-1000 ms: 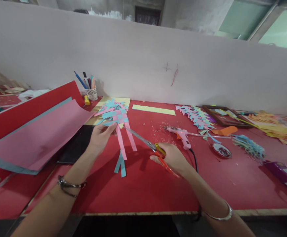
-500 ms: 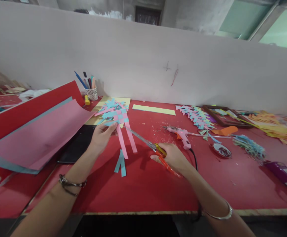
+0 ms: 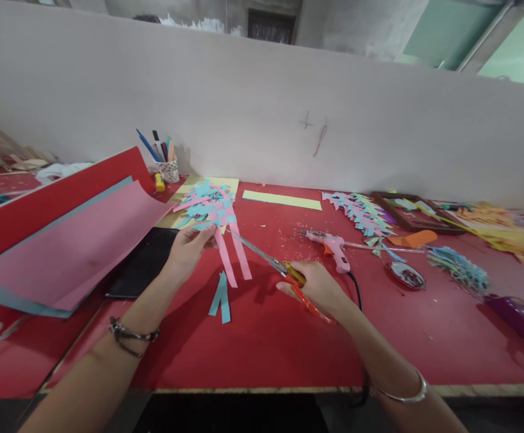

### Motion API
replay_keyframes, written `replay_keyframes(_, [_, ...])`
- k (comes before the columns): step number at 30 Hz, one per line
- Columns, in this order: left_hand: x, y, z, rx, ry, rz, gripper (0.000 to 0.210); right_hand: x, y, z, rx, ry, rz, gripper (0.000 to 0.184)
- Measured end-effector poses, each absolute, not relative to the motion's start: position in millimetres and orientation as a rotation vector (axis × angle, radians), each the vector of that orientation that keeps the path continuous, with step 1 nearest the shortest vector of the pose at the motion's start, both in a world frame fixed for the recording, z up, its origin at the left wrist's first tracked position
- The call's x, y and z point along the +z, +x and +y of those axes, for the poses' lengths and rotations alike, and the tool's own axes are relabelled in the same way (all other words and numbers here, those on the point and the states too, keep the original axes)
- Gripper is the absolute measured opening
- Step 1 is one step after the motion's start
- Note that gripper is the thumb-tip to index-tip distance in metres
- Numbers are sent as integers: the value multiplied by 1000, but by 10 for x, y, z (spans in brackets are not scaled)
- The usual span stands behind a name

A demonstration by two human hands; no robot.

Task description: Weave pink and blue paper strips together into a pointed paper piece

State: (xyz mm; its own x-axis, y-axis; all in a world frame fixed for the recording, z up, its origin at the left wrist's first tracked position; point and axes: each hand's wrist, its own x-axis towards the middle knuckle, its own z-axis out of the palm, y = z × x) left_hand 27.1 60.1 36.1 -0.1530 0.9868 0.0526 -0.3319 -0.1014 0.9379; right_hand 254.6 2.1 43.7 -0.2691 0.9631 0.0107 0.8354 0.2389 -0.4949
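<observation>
My left hand (image 3: pixel 192 249) pinches the near edge of a woven piece of pink and blue paper strips (image 3: pixel 221 211), held just above the table. Two long pink strips hang from it toward me. In my right hand (image 3: pixel 313 285) is a pair of scissors (image 3: pixel 284 269) with yellow and orange handles. Their blades point up and left, the tips at the pink strips by the weave. Whether the blades are cutting into the paper I cannot tell. Below the weave, two cut blue paper strips (image 3: pixel 220 300) lie on the red table (image 3: pixel 266 349).
A pink glue gun (image 3: pixel 334 249) with a black cord lies right of the scissors. Farther right are a finished-looking braided paper piece (image 3: pixel 356 213), a tape measure (image 3: pixel 406 275) and a purple power strip (image 3: pixel 521 322). Pink paper sheets (image 3: pixel 86 240) lean at left, near a pen cup (image 3: pixel 168 171).
Very little differs. The hanging pink strips have shifted slightly, while both hands and the scissors keep nearly the same place.
</observation>
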Motion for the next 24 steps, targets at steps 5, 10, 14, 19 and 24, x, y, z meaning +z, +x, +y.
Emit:
replay_keyframes(5, [377,284,601,1518,888,1026,17,432,2554,26,556,-1659,-2207,40])
replay_keyframes(10, [342,269,621,1503,908,1049,16,448,2550,24,590,-1682,-2187,39])
replay_keyframes(14, [311,264,646,1491,914,1096,16,442,2557,37,600,-1670,-2190,39])
replay_keyframes(19, [300,261,656,1497,895,1073,16,427,2566,46,589,-1714,-2167,42])
replay_keyframes(24, [288,213,692,1565,869,998,16,449,2556,50,511,-1770,-2200,42])
